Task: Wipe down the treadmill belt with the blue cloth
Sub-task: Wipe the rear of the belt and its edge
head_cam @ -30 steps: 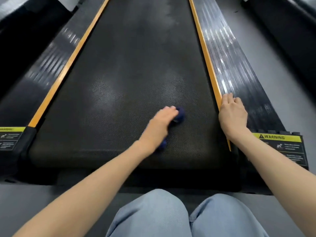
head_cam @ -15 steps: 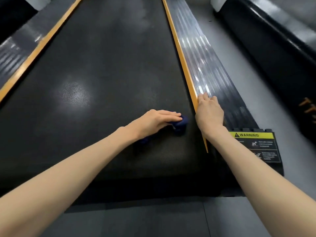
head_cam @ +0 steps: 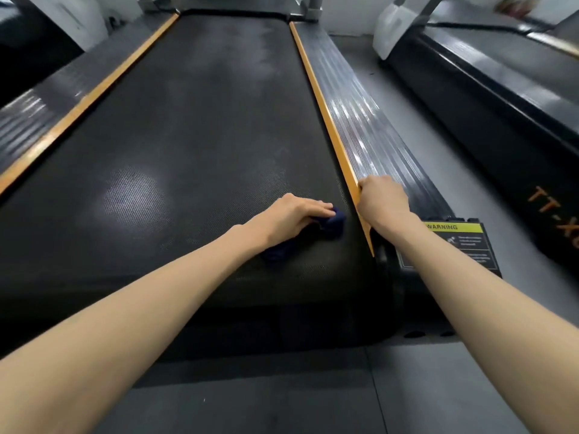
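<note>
On the far left runs the left side rail, ribbed and glossy. Beside it the belt stretches away, dark and finely textured, with a pale patch of glare near its near end and duller smears farther up. The left hand is down on the belt's near right corner, close to the edge, with the blue cloth bunched under it. Its fingers lie mostly straight across the top of the cloth, pressing rather than clenching; the thumb is hidden. Folds of cloth stick out past the fingertips and back by the wrist. The cloth looks light, soft and limp, so it will likely crumple and roll on the grippy belt unless a flat palm keeps it spread. Pressing over its middle seems the best hold, with the loose ends tucked under. Just right of it, the orange strip borders the belt. The right hand rests on the right side rail against that strip, apparently bracing. Its fingers are folded out of sight, and whether they hook the edge cannot be told. Behind the wrist sits a warning label, and across a strip of floor lies a second treadmill.
</note>
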A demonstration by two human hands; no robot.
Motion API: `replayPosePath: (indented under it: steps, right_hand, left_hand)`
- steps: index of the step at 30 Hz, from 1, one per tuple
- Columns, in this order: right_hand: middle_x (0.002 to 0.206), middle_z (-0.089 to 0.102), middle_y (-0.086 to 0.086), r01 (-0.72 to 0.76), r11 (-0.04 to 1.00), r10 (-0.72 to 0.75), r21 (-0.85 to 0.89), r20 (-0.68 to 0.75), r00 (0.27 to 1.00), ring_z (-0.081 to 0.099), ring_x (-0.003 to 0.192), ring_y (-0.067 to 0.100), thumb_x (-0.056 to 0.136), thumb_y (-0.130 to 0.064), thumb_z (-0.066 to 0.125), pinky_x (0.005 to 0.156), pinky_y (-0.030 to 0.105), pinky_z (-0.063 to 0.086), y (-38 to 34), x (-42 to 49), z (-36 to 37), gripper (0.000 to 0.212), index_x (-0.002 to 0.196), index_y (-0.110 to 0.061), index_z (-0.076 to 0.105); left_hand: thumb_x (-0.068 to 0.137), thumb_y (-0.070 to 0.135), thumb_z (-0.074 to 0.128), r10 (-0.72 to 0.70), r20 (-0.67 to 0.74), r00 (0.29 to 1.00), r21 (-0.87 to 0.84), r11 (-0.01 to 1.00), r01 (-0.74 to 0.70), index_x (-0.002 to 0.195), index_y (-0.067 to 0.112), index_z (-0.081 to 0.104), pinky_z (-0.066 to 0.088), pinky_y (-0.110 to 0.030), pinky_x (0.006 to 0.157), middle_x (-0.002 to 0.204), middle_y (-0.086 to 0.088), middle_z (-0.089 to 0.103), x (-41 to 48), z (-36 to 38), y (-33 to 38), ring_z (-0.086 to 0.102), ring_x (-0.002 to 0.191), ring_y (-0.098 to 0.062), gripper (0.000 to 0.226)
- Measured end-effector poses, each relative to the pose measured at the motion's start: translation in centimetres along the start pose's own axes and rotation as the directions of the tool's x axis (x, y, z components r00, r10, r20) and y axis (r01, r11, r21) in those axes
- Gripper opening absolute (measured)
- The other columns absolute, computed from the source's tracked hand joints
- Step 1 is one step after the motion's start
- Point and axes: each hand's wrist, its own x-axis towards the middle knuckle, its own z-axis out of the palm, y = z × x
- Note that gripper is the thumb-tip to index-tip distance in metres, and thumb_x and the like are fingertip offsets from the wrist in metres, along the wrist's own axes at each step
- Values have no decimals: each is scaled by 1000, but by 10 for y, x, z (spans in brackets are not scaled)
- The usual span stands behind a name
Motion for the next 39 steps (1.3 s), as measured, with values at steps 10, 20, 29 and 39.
replayPosePath:
  steps: [10,20,29,39]
  right_hand:
    - [92,59,15,36,998,-35,51,-13,999,52,76,29,84,2,44,62,32,43,6,-5,4,19,91,-3,61]
    - [98,58,18,-5,1000,4,-21,-17,1000,58,91,35,86,2,44,69,35,47,-1,-6,6,23,103,0,60]
    - [120,54,13,159,985,-167,-74,-128,978,46,115,30,88,-10,49,105,39,33,-13,-25,14,32,118,-1,53]
    - [131,54,11,232,973,-230,-10,-182,956,43,125,26,90,-5,44,112,37,22,-21,-34,16,34,121,-3,58]
  left_hand:
    - [83,-1,60,158,58,986,-102,983,-151,112,8,69,34,-13,105,120,-6,65,-28,5,18,54,118,-12,31]
    - [84,-1,61,150,117,982,-121,983,-135,107,9,71,38,-18,105,118,-2,66,-63,-28,0,56,118,-10,27]
    - [83,-3,62,-8,40,999,-69,998,11,106,11,72,34,-9,103,115,3,66,-101,-59,-27,50,117,4,29]
    - [84,2,62,21,107,994,-137,991,-6,102,9,73,38,-16,103,113,3,68,-102,-66,-26,54,117,-2,22]
